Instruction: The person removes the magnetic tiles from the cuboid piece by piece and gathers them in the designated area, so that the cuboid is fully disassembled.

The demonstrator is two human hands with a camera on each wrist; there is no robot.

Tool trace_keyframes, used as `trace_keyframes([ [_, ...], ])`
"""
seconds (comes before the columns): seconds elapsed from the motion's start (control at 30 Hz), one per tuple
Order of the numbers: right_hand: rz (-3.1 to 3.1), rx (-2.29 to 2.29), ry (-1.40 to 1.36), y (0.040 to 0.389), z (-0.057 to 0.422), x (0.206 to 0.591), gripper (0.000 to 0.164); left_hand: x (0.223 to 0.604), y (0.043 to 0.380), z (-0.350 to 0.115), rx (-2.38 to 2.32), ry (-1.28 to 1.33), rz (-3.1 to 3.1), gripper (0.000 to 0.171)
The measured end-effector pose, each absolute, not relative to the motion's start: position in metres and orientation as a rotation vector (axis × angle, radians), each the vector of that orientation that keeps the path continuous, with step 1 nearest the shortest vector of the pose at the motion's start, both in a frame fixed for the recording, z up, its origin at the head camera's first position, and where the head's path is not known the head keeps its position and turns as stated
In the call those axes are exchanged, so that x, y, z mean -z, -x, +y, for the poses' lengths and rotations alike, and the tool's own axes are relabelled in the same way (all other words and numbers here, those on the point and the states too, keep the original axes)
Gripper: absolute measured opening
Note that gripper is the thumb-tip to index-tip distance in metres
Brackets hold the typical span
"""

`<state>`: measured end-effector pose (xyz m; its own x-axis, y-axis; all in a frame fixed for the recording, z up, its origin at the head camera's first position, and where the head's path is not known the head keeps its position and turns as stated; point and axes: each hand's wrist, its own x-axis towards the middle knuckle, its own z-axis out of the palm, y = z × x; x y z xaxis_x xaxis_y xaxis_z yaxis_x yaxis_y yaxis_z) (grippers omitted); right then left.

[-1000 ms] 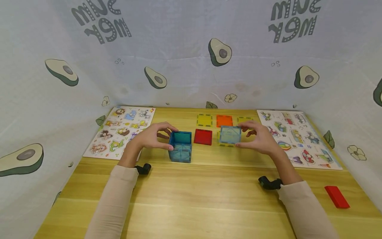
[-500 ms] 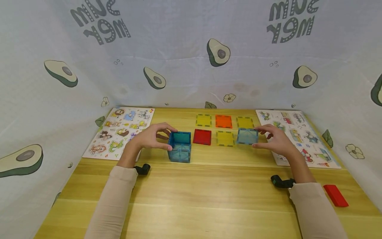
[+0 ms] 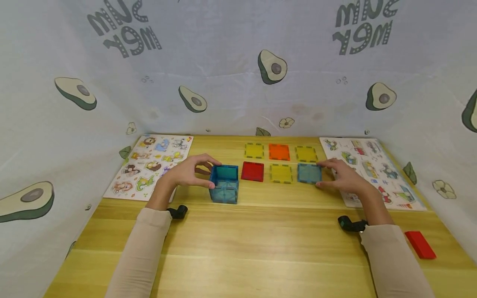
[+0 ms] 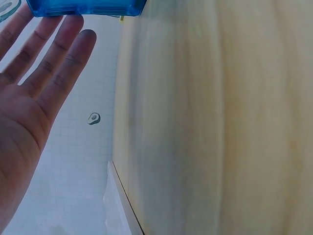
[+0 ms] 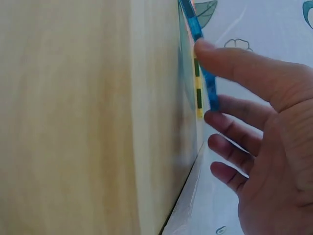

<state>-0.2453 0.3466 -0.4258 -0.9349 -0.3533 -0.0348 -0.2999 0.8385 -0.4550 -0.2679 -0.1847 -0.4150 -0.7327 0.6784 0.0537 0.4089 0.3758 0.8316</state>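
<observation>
The blue tile (image 3: 309,173) now lies flat, or nearly so, on the table (image 3: 261,240) toward its far edge, at the right end of the nearer row of flat squares, just beside a yellow tile (image 3: 281,173); a second ago the right hand (image 3: 344,179) held it raised over that yellow tile, and half a second ago it was coming down tilted to the right of it, so the placing looks all but finished and the grip ready to let go. In the head view that hand's grip shows fingers touching the tile's far and near right corners; the right wrist view shows what the head view hides, the thumb and a finger pinching the tile's thin edge (image 5: 203,73), so it is not yet released. The left hand (image 3: 186,171) has not moved: its grip is curled round the left side of the blue open-topped cube (image 3: 224,183), which stands left of the red tile (image 3: 252,171). The left wrist view shows only straightish fingers (image 4: 54,68) meeting the cube's lower rim (image 4: 88,7), not the thumb. Further back lie another yellow tile (image 3: 255,150), an orange tile (image 3: 279,152) and a third yellow tile (image 3: 306,153)
</observation>
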Motion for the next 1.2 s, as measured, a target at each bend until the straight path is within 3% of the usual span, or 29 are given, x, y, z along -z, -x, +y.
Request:
trace_keyframes([
  [0.4,2.900,0.601,0.558,0.246,0.345,0.424,0.077,0.414,0.267,-0.184,-1.271,-0.954,2.354,0.065],
  [0.6,2.898,0.885,0.495,0.241,0.339,0.420,0.064,0.415,0.267,-0.186,-1.251,-0.970,2.348,0.065],
  [0.97,2.900,1.117,0.431,0.239,0.296,0.411,0.053,0.412,0.268,-0.186,-1.250,-0.979,2.351,0.061],
  [1.2,2.827,1.210,0.566,0.238,0.255,0.407,0.047,0.410,0.268,-0.187,-1.249,-0.973,2.346,0.054],
])
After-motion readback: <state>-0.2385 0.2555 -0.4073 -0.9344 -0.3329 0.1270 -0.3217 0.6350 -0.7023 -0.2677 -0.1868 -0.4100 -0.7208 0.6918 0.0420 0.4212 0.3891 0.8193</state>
